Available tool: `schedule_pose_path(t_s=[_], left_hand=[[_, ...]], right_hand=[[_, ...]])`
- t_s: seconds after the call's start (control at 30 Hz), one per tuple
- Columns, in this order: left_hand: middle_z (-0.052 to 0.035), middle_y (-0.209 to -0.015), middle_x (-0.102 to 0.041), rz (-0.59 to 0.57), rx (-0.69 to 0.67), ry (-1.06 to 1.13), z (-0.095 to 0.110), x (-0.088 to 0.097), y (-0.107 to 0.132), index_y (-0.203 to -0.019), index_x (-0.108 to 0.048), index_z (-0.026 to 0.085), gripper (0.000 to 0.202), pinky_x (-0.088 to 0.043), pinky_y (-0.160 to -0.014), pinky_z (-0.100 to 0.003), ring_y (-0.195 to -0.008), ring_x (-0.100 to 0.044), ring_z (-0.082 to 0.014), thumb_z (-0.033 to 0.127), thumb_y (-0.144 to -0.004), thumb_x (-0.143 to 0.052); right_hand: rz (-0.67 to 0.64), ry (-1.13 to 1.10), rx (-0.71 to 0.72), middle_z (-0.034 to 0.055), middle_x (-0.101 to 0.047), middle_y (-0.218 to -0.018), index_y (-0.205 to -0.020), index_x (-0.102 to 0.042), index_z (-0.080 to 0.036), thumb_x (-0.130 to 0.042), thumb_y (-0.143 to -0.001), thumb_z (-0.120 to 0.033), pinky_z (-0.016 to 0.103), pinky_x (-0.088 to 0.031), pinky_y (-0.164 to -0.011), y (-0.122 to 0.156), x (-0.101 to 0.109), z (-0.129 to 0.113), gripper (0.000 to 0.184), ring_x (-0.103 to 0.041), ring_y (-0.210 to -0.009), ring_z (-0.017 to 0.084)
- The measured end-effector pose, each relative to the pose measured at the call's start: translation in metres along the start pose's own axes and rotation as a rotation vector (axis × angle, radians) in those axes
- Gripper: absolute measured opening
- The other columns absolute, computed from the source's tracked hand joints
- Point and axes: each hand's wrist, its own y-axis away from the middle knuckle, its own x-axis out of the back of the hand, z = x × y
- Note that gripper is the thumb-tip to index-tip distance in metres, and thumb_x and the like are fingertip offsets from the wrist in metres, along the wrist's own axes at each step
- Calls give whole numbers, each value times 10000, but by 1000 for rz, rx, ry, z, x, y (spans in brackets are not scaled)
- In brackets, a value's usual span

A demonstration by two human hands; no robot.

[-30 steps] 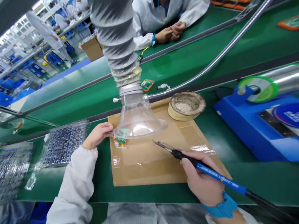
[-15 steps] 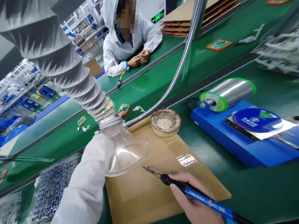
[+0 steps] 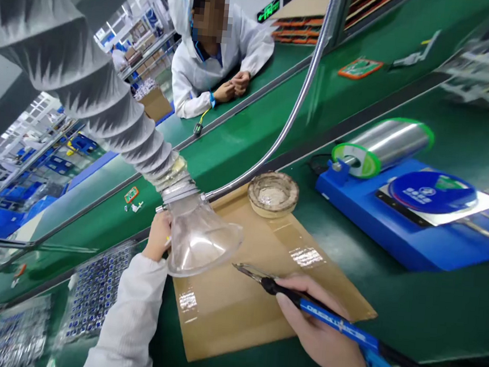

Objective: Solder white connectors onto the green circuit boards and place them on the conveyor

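My right hand (image 3: pixel 325 333) grips a blue and black soldering iron (image 3: pixel 335 323) like a pen. Its thin, forked-looking metal tip points left over a brown cardboard sheet (image 3: pixel 258 322). Beside the clear plastic fume hood (image 3: pixel 205 243) is my left hand (image 3: pixel 158 236), above the sheet's left edge. The hood hides most of its fingers, which look curled; a small white and yellow bit shows by them, too little to name. A round, stained bowl (image 3: pixel 272 194) sits on the sheet's far corner.
A grey flexible duct (image 3: pixel 106 103) hangs from upper left. At right stands a blue dispenser stand (image 3: pixel 362 211) with a metal roll (image 3: pixel 384 147). Green-orange circuit boards (image 3: pixel 360 68) lie on the green belt (image 3: pixel 248 141). Blister trays (image 3: pixel 98 290) lie left. A co-worker (image 3: pixel 221 56) sits opposite.
My left hand has drawn back from the belt to beside the hood. The board and white connector near its fingers are gone from that spot. My right hand keeps the iron almost still.
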Motion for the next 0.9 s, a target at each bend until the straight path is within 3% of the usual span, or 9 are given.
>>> schedule_pose_path(t_s=[0.1,0.23,0.27,0.4,0.5,0.57,0.67,0.77,0.9], left_hand=[[-81,-789,-685,-17,-43,12,-5,-9,55,-714,-679,183,195,-527,-838,-421,-843,-623,-247,262,-881,-616],[-70,-842,-703,-66,-155,89,27,-27,107,-707,-669,201,58,-520,-895,-387,-919,-638,-245,215,-761,-681],[-65,-889,-717,-80,-165,110,37,-30,116,-753,-688,204,12,-520,-919,-367,-949,-647,-234,208,-763,-683],[-98,-1289,-689,-58,-222,208,50,-22,144,-1087,-745,222,391,-465,-1061,-396,-1191,-615,-231,52,-807,-531],[-70,-1161,-726,67,89,70,19,4,166,-1024,-755,233,384,-478,-1038,-378,-1130,-633,-208,25,-843,-487],[-60,-1091,-727,108,401,-103,-16,26,179,-1029,-744,228,334,-490,-1033,-357,-1105,-639,-203,55,-878,-502],[-127,-1122,-689,160,660,-246,-71,53,187,-1156,-711,173,358,-486,-1034,-418,-1142,-621,-264,75,-889,-495],[-174,-1141,-663,137,776,-303,-109,66,183,-1092,-734,148,290,-477,-1022,-481,-1166,-603,-336,123,-859,-562],[-177,-1107,-673,83,798,-311,-128,76,170,-803,-728,156,100,-450,-1034,-517,-1180,-584,-377,131,-773,-636]], right_hand=[[-8,26,14,-14,-768,-804,-899,-691,-272,-660,-911,-291,218,-607,-653,4,-1,4,39,-760,-692,164],[-2,94,1,22,-777,-843,-924,-699,-275,-650,-930,-358,264,-611,-660,13,-4,9,97,-771,-742,204],[-4,122,-24,34,-780,-852,-926,-703,-274,-653,-930,-385,281,-614,-666,15,-5,9,122,-775,-753,216],[-73,152,-147,71,-795,-937,-1043,-695,-287,-643,-925,-515,387,-630,-753,25,-19,15,262,-790,-860,288],[-261,112,-123,72,-802,-1061,-1205,-647,-362,-652,-936,-483,438,-635,-832,33,-34,23,295,-778,-1013,319],[-409,125,-54,71,-785,-1169,-1270,-620,-405,-658,-942,-435,441,-640,-853,37,-42,30,331,-763,-1078,323],[-469,202,76,87,-767,-1211,-1288,-615,-398,-614,-963,-434,450,-652,-853,40,-48,35,327,-765,-1061,327],[-418,272,193,99,-783,-1122,-1280,-606,-359,-550,-988,-455,438,-668,-771,38,-49,32,312,-778,-974,323],[-360,340,288,103,-793,-1052,-1271,-596,-296,-478,-1024,-499,431,-663,-702,34,-48,21,341,-776,-883,316]])
